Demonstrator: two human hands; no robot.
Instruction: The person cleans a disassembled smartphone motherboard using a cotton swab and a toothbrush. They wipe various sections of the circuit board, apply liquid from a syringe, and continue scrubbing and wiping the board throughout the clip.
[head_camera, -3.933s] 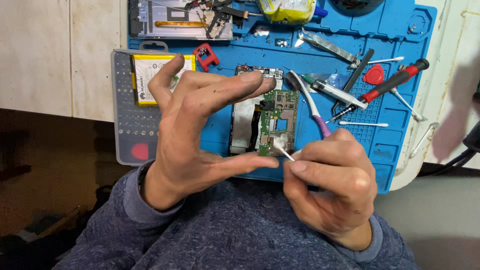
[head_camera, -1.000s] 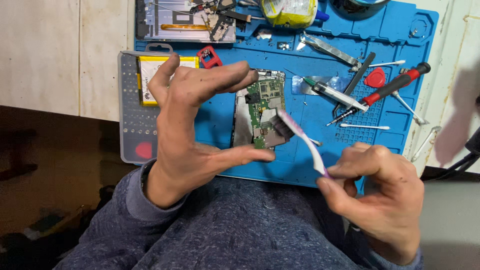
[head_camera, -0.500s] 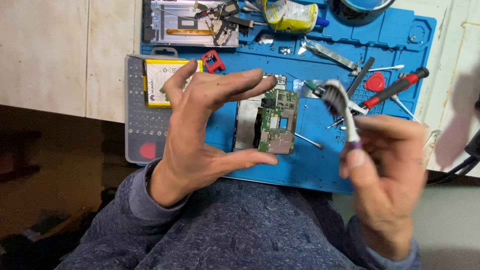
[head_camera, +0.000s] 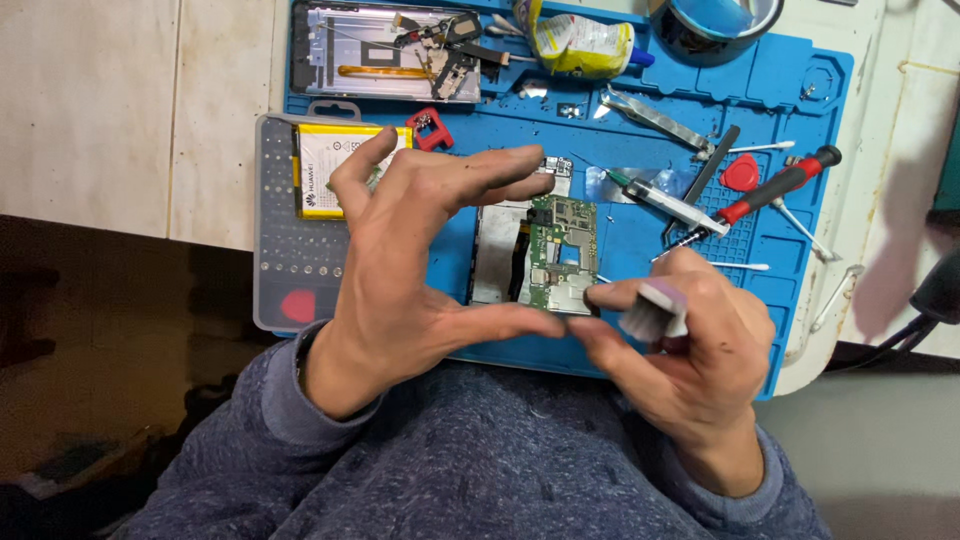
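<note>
My left hand (head_camera: 405, 265) pinches a green circuit board (head_camera: 558, 255) by its top and bottom edges, thumb below and fingers above, and holds it up over the blue mat (head_camera: 780, 90). My right hand (head_camera: 690, 365) grips a toothbrush (head_camera: 652, 310) whose grey bristle head points toward me, just right of the board's lower edge. Behind the board lies an opened phone frame (head_camera: 495, 250) on the mat.
A grey bit case (head_camera: 290, 255) with a yellow-and-white battery (head_camera: 330, 165) sits at the left. A red-handled screwdriver (head_camera: 775, 187), syringe (head_camera: 665, 198), red pick (head_camera: 741, 173), cotton swabs, tweezers (head_camera: 655, 110), another phone frame (head_camera: 385, 50) and a tape roll (head_camera: 715, 20) lie on the mat.
My right hand set down the cotton swab, took up the toothbrush, brushed the board, swung the brush away to the right, and now has brought it back close to the board's lower right.
</note>
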